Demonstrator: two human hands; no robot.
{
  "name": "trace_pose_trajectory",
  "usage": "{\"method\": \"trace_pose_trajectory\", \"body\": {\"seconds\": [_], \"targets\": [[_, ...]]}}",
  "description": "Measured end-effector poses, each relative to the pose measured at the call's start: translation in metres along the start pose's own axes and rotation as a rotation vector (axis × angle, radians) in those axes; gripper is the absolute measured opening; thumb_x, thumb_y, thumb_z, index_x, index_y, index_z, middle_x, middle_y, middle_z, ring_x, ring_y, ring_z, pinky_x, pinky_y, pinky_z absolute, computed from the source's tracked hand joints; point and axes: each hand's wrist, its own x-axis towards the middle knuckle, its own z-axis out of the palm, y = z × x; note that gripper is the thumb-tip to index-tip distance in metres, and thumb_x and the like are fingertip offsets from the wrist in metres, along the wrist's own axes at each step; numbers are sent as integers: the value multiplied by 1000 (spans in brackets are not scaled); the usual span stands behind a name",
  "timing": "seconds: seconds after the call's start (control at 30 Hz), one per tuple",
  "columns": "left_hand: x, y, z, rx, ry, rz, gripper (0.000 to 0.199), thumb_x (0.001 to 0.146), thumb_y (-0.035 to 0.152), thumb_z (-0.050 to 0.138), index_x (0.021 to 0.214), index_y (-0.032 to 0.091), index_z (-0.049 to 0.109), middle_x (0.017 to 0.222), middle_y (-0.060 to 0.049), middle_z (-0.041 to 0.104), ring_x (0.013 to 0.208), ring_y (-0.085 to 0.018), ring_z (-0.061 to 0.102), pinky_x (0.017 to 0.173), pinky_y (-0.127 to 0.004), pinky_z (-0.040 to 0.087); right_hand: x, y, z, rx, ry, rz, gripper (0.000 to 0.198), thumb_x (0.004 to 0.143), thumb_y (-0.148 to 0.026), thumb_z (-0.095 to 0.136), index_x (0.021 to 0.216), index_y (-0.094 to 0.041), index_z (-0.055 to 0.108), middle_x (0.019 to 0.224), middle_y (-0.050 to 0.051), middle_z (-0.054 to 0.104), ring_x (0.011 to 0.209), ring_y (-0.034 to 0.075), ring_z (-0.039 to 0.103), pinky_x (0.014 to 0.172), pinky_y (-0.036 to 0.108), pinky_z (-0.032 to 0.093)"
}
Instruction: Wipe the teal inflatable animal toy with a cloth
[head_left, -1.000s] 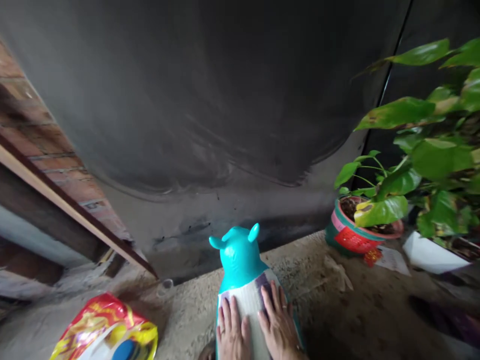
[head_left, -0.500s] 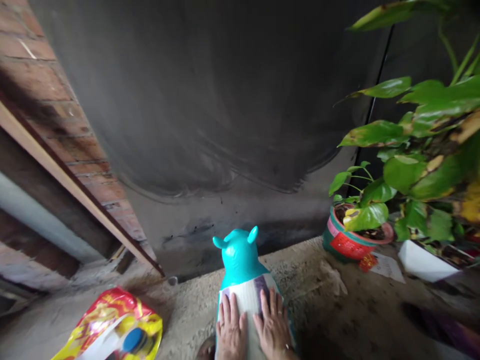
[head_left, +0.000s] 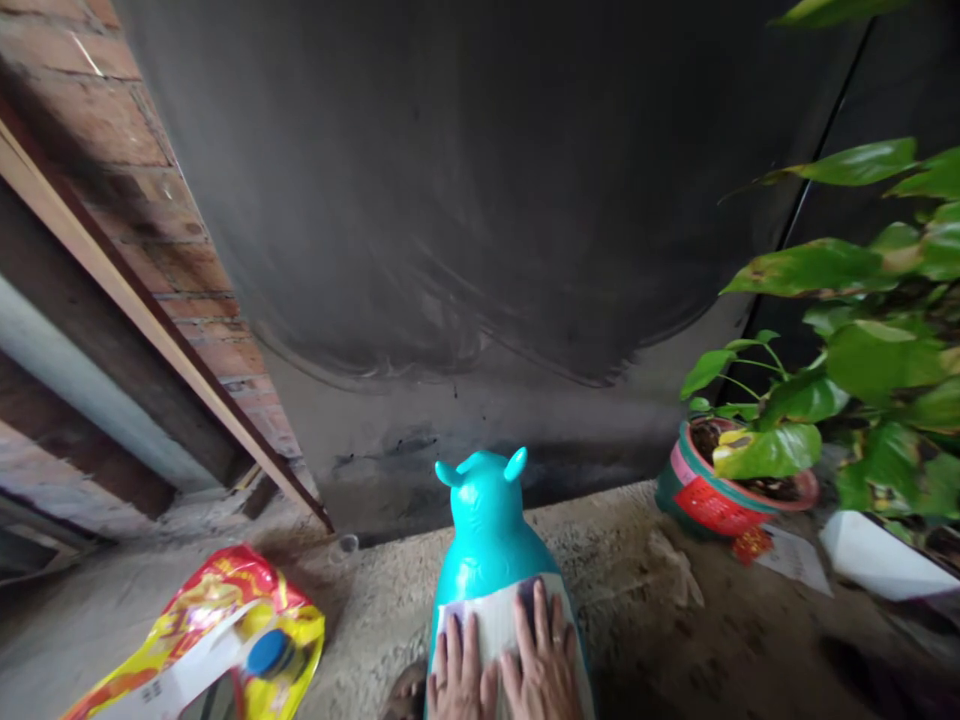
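A turquoise inflatable animal toy (head_left: 491, 545) with two small ears stands at the bottom middle, facing the dark wall. Over its back lies a pale cloth (head_left: 487, 622) with purple patches. My left hand (head_left: 459, 675) rests flat on the left part of the cloth, fingers stretched forward. Beside it, on the right part, my right hand (head_left: 544, 660) lies flat too, its fingers slightly spread and a ring on one of them. Neither hand grips anything. The toy's lower body is out of the frame.
At lower left lies a red and yellow plastic bag (head_left: 255, 590) with a blue-capped bottle (head_left: 268, 655) on it. A potted plant (head_left: 720, 500) and a white planter (head_left: 885, 560) stand on the right. Wooden boards (head_left: 172, 335) lean against the brick wall (head_left: 112, 130). A dark panel (head_left: 450, 200) stands ahead.
Both hands and the cloth have slid back toward me, baring more of the toy's turquoise shoulders. The view has shifted a little, moving the plants rightward.
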Motion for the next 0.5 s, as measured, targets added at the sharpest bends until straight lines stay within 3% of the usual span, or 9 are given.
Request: {"method": "trace_pose_trajectory", "body": {"seconds": [0.13,0.27,0.4,0.5], "targets": [[32,5,-15,-25,-37,-12,55,94,33,24,145,17,11,155,-11,3,144,-25,11,114,-43,28,39,-2,-1,64,22,-78,67,89,-38,37,146,-35,3,155,-2,-5,142,32,0,112,58,24],[44,1,-8,-112,-3,6,55,95,35,18,146,18,5,157,-9,-1,145,-24,6,115,-46,24,51,-6,-2,59,28,-70,65,91,-41,34,146,-36,0,155,-3,-8,142,31,-2,112,59,21],[37,2,-6,-209,-8,5,55,94,36,15,146,21,5,158,-6,-2,145,-24,1,116,-50,21,40,-12,-9,44,-17,-14,60,92,-49,32,146,-36,9,156,1,1,142,33,6,110,59,25],[23,0,-6,-253,-13,52,57,93,36,17,147,19,7,157,-7,-4,145,-24,-1,117,-50,19,9,-11,-8,-11,-4,17,57,92,-49,32,145,-33,20,155,4,11,140,36,16,105,61,33]]}}
